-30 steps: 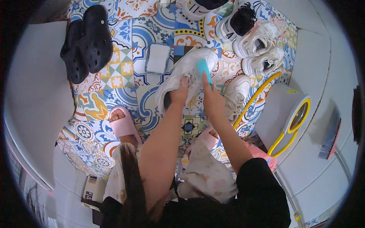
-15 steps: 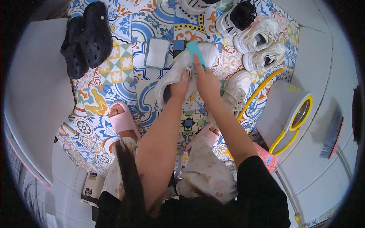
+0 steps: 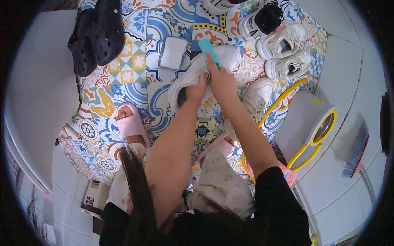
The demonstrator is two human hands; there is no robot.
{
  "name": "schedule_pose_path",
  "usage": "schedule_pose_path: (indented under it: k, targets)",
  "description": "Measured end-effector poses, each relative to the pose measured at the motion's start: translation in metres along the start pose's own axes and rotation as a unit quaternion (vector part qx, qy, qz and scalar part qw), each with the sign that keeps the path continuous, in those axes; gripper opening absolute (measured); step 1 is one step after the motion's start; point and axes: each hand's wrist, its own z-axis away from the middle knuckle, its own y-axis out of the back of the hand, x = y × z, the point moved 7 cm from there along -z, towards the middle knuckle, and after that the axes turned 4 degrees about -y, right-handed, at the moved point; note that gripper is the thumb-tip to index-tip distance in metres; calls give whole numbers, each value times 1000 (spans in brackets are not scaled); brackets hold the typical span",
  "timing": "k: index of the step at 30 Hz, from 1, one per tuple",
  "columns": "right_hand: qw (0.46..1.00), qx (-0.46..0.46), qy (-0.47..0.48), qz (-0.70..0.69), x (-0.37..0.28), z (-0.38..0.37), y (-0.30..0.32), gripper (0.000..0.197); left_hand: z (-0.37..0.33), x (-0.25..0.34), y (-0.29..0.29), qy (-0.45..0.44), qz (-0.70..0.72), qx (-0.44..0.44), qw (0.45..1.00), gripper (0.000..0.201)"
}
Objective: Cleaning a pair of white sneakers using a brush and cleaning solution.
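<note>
Left hand [image 3: 197,88] and right hand [image 3: 223,84] are meeting over a white shoe [image 3: 227,56], which is lying midway between the left and right edges of the tiled floor [image 3: 162,98]. Judged risk: if bracing is too light, the shoe could be skidding under pressure, or the turquoise tool [image 3: 206,47] glancing into the left thumb. Left is grasping the shoe near its opening, fingers partly hidden; right is wrapping closed round the tool, forefinger extending along its back.
</note>
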Motion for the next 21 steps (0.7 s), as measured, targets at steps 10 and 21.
schedule_pose_path:
  k: [10, 21]
  targets:
    - [998, 3, 57, 23, -1, 16, -11, 70, -1, 1, 0, -18, 31, -32, 999, 58]
    - [839, 279, -54, -464, 62, 19, 18, 48, -30, 4, 6, -171, -40, -37, 984, 48]
